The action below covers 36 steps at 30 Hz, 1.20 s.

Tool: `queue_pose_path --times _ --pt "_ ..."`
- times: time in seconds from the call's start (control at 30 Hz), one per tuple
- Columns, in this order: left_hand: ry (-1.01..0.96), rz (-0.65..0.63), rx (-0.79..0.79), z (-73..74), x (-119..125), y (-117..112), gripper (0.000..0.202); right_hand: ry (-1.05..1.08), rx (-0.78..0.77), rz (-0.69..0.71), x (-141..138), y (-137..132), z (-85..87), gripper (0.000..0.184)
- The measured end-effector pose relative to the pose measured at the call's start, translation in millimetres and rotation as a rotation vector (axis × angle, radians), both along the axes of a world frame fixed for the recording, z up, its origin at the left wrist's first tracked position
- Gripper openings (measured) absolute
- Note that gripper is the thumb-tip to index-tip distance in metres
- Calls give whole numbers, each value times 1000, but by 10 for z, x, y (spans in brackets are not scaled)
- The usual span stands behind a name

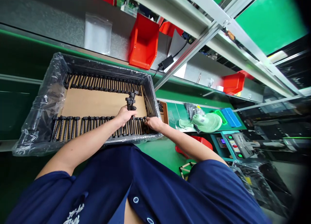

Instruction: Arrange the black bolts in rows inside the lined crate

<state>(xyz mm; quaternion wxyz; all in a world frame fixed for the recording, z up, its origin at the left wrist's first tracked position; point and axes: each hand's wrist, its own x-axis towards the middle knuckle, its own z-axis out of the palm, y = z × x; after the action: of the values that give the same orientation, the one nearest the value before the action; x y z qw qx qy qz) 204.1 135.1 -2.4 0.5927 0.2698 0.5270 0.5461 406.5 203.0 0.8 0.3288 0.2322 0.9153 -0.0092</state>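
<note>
A box lined with clear plastic [46, 97] holds a brown cardboard sheet [94, 102] with two rows of black rod-like parts, a far row [102, 83] and a near row [73, 125]. My left hand [125, 115] is closed around a bundle of the same black parts [131, 100], which stick up from the fist above the near row. My right hand [153, 123] rests at the right end of the near row with its fingers curled down onto the parts there.
Red bins [143, 42] [233, 83] stand on a metal shelf behind the box. A small green fan [206, 122], a blue control box [232, 143] and plastic bags [257, 178] lie to the right on the green bench [157, 149].
</note>
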Motion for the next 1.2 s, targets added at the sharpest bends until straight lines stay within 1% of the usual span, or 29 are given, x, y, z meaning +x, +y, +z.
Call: queue_pose_path --times 0.07,0.17,0.3,0.4,0.53,0.63,0.73,0.77,0.83,0.87,0.9,0.93,0.97,1.0,1.03,1.07,1.1,1.13,1.17,1.2 --pt "-9 1 5 1 2 -3 16 -111 17 35 -34 -110 -57 28" --pt "-31 -1 -9 29 -3 -10 17 -171 33 22 -79 -199 -120 29" --pt "-57 6 -12 56 -5 -17 17 -177 50 19 -81 -201 -189 25" --pt "-43 9 -7 42 -4 -13 16 -168 38 18 -57 -181 -220 24" --pt "-31 3 -8 15 7 -11 17 -140 8 -18 -50 -195 -227 25" --pt "-32 -1 -6 17 20 -19 17 -120 -23 -62 -60 -207 -198 27" --pt "-16 -14 -30 36 26 -24 16 -69 -44 -149 -51 -134 -95 26" --pt "-4 -17 -33 42 24 -25 16 -7 -40 -199 -46 -83 -44 25" --pt "32 -28 -14 55 20 -27 15 237 -47 -357 -47 35 66 23" --pt "49 -37 3 62 19 -30 15 404 -86 -476 -59 89 115 22" --pt "59 -56 22 71 18 -35 15 579 -166 -616 -83 131 154 22" --pt "60 -90 44 81 17 -43 15 741 -299 -765 -119 154 180 21" --pt "52 -140 65 93 18 -55 14 879 -480 -902 -167 156 193 21" --pt "37 -207 85 108 18 -69 14 990 -685 -1010 -226 138 193 21" --pt "22 -278 102 124 19 -84 14 1077 -888 -1081 -293 104 181 21" --pt "12 -339 118 139 20 -99 14 1146 -1064 -1116 -363 58 162 24" --pt "8 -380 131 154 22 -113 14 1202 -1197 -1129 -432 7 139 28" --pt "9 -399 141 167 25 -124 15 1246 -1281 -1137 -496 -41 114 34" --pt "13 -402 151 176 30 -130 14 1279 -1321 -1148 -552 -81 91 39" --pt "19 -389 161 181 37 -132 13 1304 -1326 -1166 -598 -108 73 41"
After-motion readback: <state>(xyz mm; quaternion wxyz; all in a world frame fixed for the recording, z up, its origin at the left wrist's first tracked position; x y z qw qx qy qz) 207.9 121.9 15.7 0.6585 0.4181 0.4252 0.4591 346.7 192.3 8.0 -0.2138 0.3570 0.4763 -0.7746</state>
